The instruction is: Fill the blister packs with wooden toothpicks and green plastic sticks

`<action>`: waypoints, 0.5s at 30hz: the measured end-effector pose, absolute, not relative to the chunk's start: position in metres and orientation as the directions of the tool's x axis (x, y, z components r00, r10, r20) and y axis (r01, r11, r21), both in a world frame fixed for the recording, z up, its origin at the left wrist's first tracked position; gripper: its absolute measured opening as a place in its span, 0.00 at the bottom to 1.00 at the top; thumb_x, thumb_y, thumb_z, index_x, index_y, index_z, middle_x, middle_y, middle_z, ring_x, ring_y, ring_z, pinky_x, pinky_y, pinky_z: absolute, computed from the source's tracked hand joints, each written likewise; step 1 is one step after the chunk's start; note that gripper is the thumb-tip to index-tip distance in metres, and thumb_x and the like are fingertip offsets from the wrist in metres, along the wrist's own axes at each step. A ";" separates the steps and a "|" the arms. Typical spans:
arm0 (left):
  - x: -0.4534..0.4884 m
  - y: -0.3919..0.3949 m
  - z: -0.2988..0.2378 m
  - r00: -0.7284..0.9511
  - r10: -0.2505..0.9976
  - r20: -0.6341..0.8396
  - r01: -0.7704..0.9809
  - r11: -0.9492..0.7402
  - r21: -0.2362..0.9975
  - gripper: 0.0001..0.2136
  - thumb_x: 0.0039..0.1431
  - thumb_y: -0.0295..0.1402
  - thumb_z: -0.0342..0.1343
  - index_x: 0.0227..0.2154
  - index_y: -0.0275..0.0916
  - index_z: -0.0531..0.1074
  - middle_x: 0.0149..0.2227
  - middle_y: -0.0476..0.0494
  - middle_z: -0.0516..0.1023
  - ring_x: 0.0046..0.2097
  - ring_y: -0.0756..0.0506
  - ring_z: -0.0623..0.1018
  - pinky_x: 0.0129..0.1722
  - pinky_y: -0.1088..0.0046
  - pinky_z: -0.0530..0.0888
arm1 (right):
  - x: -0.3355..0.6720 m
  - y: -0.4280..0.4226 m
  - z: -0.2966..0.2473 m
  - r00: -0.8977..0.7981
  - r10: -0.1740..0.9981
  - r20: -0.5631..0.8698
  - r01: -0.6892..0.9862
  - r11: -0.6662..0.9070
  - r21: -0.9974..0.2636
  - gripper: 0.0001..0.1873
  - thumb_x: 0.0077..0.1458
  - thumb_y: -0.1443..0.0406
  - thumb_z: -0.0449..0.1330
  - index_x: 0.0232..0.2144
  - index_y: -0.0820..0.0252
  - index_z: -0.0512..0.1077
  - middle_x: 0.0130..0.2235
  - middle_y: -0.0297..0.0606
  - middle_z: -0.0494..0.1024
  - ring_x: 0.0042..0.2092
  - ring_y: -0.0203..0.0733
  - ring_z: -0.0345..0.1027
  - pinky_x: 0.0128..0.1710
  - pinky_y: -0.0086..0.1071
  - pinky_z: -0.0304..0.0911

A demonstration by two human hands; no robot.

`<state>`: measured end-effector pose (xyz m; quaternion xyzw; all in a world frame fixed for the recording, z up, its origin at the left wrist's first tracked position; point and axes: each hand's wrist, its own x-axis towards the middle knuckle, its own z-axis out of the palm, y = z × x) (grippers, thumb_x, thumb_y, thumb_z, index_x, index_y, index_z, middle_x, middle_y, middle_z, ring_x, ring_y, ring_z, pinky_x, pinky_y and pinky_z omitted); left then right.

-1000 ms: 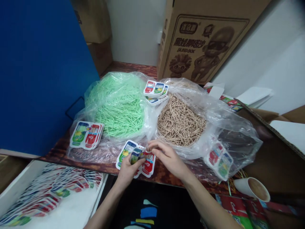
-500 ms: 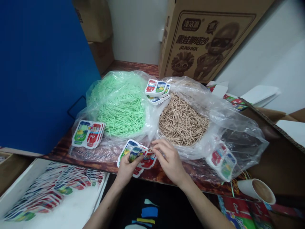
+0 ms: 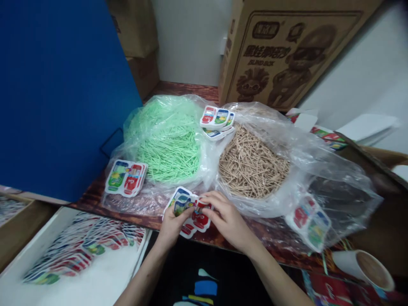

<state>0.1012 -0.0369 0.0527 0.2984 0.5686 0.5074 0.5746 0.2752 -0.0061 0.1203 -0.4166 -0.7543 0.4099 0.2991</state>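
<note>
My left hand (image 3: 172, 225) is closed on a printed card (image 3: 181, 204) with green and red can pictures, thumb on top. The fingers of my right hand (image 3: 231, 223) are bent together at the red side of this card; whether a small stick is pinched there I cannot make out. More such cards (image 3: 188, 230) lie beneath, at the table's front edge. Behind my hands, one clear bag holds light green sticks (image 3: 172, 153) and another holds brown sticks (image 3: 255, 165). Card stacks rest left of the green sticks (image 3: 126, 178) and between the bags (image 3: 215, 117).
A white tray (image 3: 105, 276) with rows of cards stands at lower left, beside a blue panel (image 3: 63, 93). More cards (image 3: 310, 221) lie on the plastic at right, near a paper cup (image 3: 363, 267) on its side. A large carton (image 3: 287, 55) stands behind.
The view has shifted, so everything sits slightly further right. My right fingers have come down a little onto the card's red side. My left hand keeps its hold.
</note>
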 end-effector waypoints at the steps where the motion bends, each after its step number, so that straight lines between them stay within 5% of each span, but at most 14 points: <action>1: 0.096 -0.036 0.052 -0.169 0.919 -0.357 -0.260 0.308 0.915 0.13 0.42 0.38 0.68 0.29 0.35 0.78 0.29 0.46 0.81 0.30 0.45 0.79 0.32 0.70 0.76 | 0.276 -0.005 0.119 -0.445 0.891 0.087 0.350 0.263 -0.899 0.10 0.61 0.65 0.55 0.44 0.54 0.72 0.47 0.38 0.74 0.51 0.43 0.67 0.52 0.37 0.61; 8: -0.017 -0.015 0.058 -0.517 0.835 -0.190 -0.080 0.174 0.981 0.21 0.36 0.42 0.70 0.33 0.36 0.75 0.31 0.45 0.81 0.29 0.46 0.78 0.31 0.70 0.75 | 0.273 0.004 0.091 -0.301 0.940 -0.157 0.261 -0.077 -0.962 0.12 0.61 0.57 0.54 0.39 0.56 0.72 0.40 0.37 0.78 0.44 0.44 0.71 0.45 0.34 0.64; 12: -0.095 0.016 0.061 -0.583 0.810 -0.071 0.148 0.191 0.970 0.23 0.36 0.43 0.68 0.35 0.35 0.75 0.31 0.44 0.81 0.30 0.44 0.77 0.31 0.69 0.74 | 0.259 0.006 0.086 -0.404 0.894 -0.194 0.300 -0.071 -0.951 0.12 0.61 0.58 0.53 0.36 0.58 0.73 0.37 0.36 0.78 0.42 0.44 0.71 0.44 0.34 0.63; 15: -0.126 0.040 0.056 -0.528 0.847 0.061 0.477 0.236 0.847 0.21 0.41 0.45 0.64 0.36 0.36 0.75 0.34 0.43 0.80 0.35 0.41 0.78 0.36 0.67 0.74 | 0.245 0.011 0.091 -0.450 0.873 -0.186 0.357 -0.015 -0.934 0.11 0.60 0.61 0.53 0.35 0.58 0.73 0.35 0.36 0.78 0.40 0.43 0.72 0.43 0.34 0.63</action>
